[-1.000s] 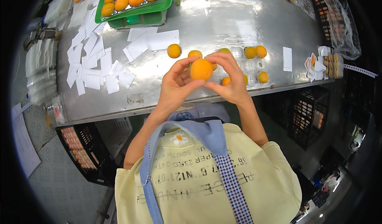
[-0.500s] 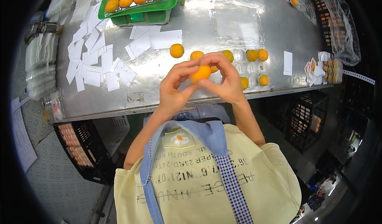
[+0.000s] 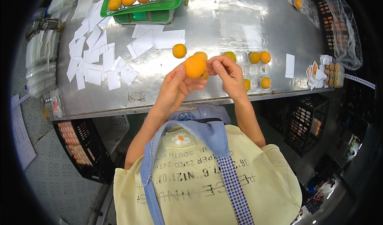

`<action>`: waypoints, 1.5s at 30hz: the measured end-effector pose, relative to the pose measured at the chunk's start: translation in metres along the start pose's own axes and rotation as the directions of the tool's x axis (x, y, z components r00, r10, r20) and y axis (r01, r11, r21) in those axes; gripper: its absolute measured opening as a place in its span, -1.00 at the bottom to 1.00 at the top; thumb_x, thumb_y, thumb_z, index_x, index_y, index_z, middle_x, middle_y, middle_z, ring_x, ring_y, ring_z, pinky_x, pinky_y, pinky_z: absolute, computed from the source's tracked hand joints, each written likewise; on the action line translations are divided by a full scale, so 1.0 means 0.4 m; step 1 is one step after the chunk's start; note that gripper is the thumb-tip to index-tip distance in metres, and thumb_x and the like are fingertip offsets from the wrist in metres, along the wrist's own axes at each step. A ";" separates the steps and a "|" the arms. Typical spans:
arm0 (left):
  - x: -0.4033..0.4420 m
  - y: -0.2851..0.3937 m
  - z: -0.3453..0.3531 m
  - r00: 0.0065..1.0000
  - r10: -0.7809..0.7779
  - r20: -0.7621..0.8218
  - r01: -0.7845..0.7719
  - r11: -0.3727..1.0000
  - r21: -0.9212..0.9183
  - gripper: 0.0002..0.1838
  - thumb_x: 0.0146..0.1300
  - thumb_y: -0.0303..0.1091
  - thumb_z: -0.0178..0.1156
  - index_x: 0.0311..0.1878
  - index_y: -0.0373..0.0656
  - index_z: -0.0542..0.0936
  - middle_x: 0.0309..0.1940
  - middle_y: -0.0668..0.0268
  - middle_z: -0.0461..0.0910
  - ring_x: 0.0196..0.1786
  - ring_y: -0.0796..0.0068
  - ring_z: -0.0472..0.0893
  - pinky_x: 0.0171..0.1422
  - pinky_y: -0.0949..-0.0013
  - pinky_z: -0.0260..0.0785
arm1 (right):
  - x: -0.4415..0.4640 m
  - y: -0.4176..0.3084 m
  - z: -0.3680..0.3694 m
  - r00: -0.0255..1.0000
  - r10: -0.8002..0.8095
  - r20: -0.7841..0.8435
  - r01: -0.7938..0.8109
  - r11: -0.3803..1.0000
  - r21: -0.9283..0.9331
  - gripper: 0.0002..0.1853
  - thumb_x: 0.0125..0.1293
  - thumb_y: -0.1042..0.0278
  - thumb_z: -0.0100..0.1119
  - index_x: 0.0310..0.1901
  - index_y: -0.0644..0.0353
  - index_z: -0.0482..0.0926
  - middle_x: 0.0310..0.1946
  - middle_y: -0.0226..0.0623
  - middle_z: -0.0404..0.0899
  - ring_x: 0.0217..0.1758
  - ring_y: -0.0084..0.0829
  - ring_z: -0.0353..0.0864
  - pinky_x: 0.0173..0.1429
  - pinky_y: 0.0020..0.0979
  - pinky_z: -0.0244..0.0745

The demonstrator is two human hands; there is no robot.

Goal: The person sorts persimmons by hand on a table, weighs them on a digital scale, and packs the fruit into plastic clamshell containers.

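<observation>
My left hand holds a smooth, round orange fruit above the front of the metal table, thumb at its side and fingers beneath. My right hand is just right of the fruit, thumb and forefinger pinched together; whatever is between them is too small to make out. Behind the held fruit, other orange fruits are partly hidden. A single fruit lies on the table to the left. A clear plastic tray on the right has several fruits in its cups, with its clear lid folded back.
Loose white cards are scattered on the left of the metal table. A green scale bears a green tray of fruit at the back. Stacked plastic boxes stand far left; black crates are below the table edge.
My right hand has come off the fruit and moved slightly right. My left hand now supports the fruit alone, turned palm-up, a little further left.
</observation>
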State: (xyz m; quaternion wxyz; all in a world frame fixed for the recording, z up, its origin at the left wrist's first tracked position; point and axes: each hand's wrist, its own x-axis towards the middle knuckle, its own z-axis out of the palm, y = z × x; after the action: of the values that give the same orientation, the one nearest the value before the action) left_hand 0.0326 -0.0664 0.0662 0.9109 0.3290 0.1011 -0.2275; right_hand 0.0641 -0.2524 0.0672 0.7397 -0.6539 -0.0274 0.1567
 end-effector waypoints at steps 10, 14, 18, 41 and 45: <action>0.011 -0.006 -0.006 0.982 -0.158 -0.107 0.153 0.987 -0.054 -0.42 0.49 0.07 -0.29 0.19 -0.29 0.36 -0.13 0.14 0.57 -0.25 0.44 0.60 -0.18 0.47 0.50 | 0.005 0.008 0.019 0.997 -0.050 -0.054 0.049 0.999 -0.020 -0.75 0.32 0.34 0.17 -0.04 0.27 0.51 -0.22 -0.38 0.55 -0.28 -0.64 0.51 -0.17 -0.58 0.41; 0.013 -0.011 0.002 0.978 -0.174 -0.115 0.171 0.985 -0.041 -0.45 0.48 0.08 -0.27 0.12 -0.25 0.39 -0.23 0.20 0.56 -0.31 0.45 0.58 -0.23 0.45 0.47 | 0.007 -0.014 0.035 0.991 -0.127 -0.038 0.115 0.966 -0.232 -0.73 0.25 0.31 0.24 -0.07 0.22 0.52 -0.28 -0.40 0.49 -0.38 -0.61 0.45 -0.25 -0.55 0.38; 0.013 -0.018 0.002 0.973 -0.219 -0.073 0.216 0.975 -0.048 -0.53 0.48 0.05 -0.25 0.03 -0.19 0.39 -0.32 0.24 0.52 -0.36 0.44 0.54 -0.28 0.41 0.43 | 0.014 -0.018 0.057 0.971 -0.240 0.014 0.218 0.854 -0.472 -0.80 0.28 0.28 0.19 -0.19 0.23 0.54 -0.39 -0.30 0.43 -0.43 -0.48 0.43 -0.31 -0.48 0.35; 0.015 -0.021 -0.034 0.940 -0.327 -0.097 0.312 0.939 -0.143 -0.54 0.43 0.12 -0.27 -0.16 -0.10 0.40 -0.59 0.37 0.35 -0.65 0.57 0.28 -0.60 0.52 0.14 | 0.023 0.012 0.041 0.960 -0.216 0.177 0.250 0.947 -0.202 -0.70 0.18 0.22 0.28 -0.10 0.17 0.56 -0.36 -0.40 0.37 -0.31 -0.53 0.36 -0.20 -0.52 0.29; 0.014 -0.016 -0.039 0.941 -0.318 -0.115 0.316 0.948 -0.039 -0.43 0.42 0.17 -0.32 -0.20 -0.15 0.46 -0.61 0.38 0.35 -0.69 0.62 0.23 -0.66 0.55 0.07 | 0.032 0.027 0.032 0.883 -0.341 0.321 0.437 0.846 -0.306 -0.57 0.15 0.30 0.27 0.07 0.17 0.52 -0.20 -0.31 0.48 -0.07 -0.42 0.49 0.04 -0.37 0.37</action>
State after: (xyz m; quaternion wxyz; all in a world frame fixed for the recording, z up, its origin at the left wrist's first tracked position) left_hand 0.0339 -0.0628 0.0489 0.8580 0.3123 0.2094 -0.3500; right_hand 0.0709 -0.2358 0.0565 0.6096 -0.7360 -0.2842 0.0768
